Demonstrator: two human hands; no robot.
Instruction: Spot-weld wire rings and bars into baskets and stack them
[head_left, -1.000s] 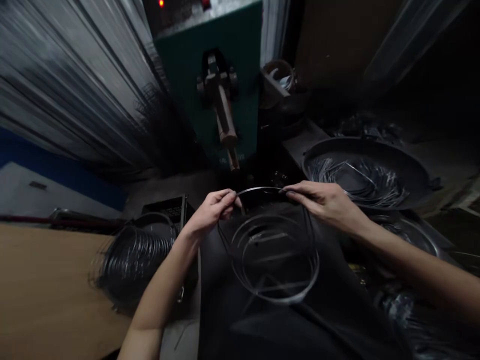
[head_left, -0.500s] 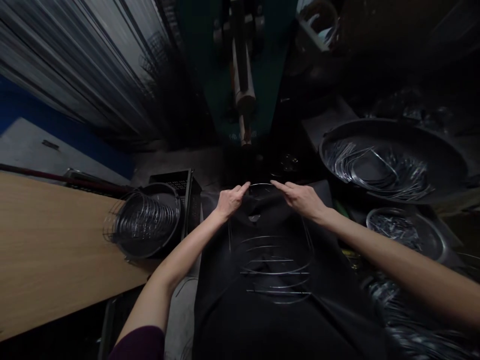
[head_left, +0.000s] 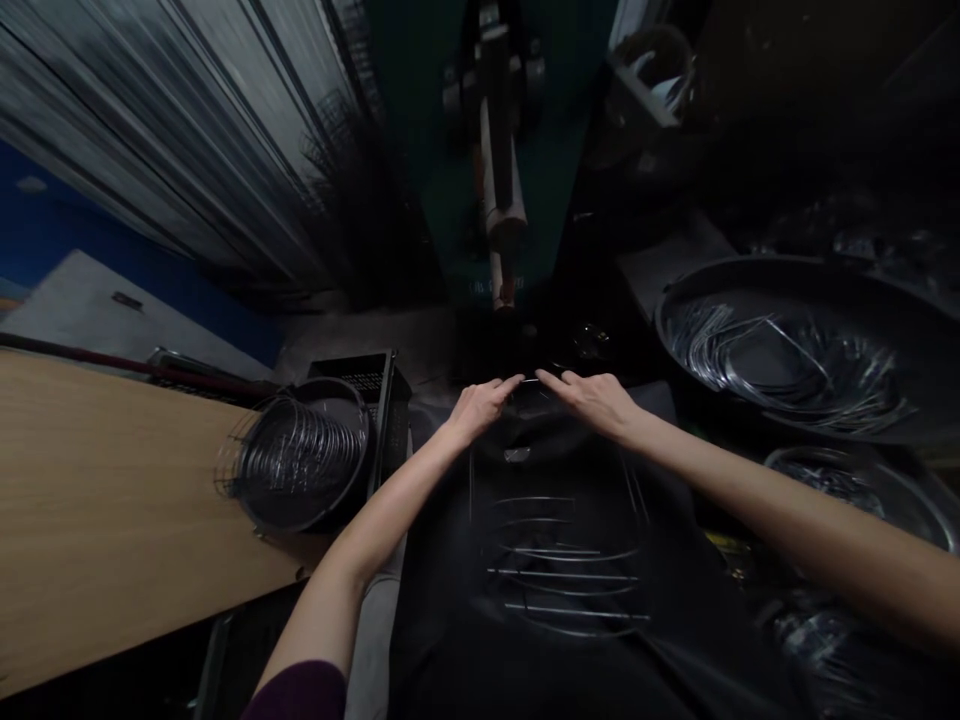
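Note:
Both my hands pinch a thin, bright wire at the far end of a metal wire frame. On its left side are the closed fingers of my left hand. A short gap away, my right hand grips the same wire with its fingers together. Several curved and straight wires of the frame show over the dark apron on my lap. Thin side wires run back toward my hands, but the dark cloth makes their joins hard to see. Just beyond my fingertips stands a machine's copper-coloured rod tip.
To the left, a round black basin with coiled wire frames stands by a wooden board. A black crate is behind it. At right are a wide pan of bent wires and a smaller bowl of metal pieces.
My hands have come closer together along the wire, narrowing the gap between the fingertips. The whole view has shifted slightly, so most things sit a little lower and further right.

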